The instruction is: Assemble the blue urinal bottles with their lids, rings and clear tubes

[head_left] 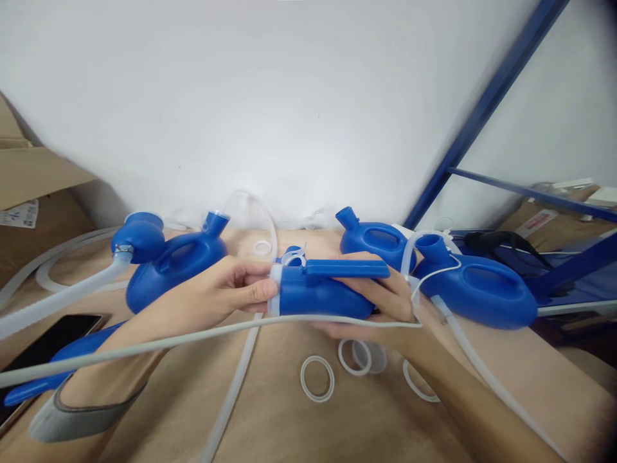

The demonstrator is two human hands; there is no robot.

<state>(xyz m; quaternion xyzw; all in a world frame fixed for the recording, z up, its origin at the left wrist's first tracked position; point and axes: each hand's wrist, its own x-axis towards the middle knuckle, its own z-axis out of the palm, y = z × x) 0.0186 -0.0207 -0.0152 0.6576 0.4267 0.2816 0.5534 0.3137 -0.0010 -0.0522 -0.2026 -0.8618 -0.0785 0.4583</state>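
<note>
Both hands hold a blue plastic cup-shaped piece (313, 292) with a long flat blue handle along its top. It lies sideways in front of me, with a translucent white ring around its left end. My left hand (241, 286) is closed on that ring, thumb in front. My right hand (380, 289) wraps the right end of the body from behind and below; some of its fingers are hidden. A small white looped tab (293, 257) stands up near the handle. A thin pale tube (193, 339) runs across in front of the left forearm and the blue piece.
Blue handled jugs stand left (176, 267), at the back (376, 241) and right (482, 289). Loose white rings (317, 379) lie on the brown tabletop (279, 418). Clear hoses, a phone (62, 347), a cardboard box (43, 173) and a blue metal frame (486, 109) surround them.
</note>
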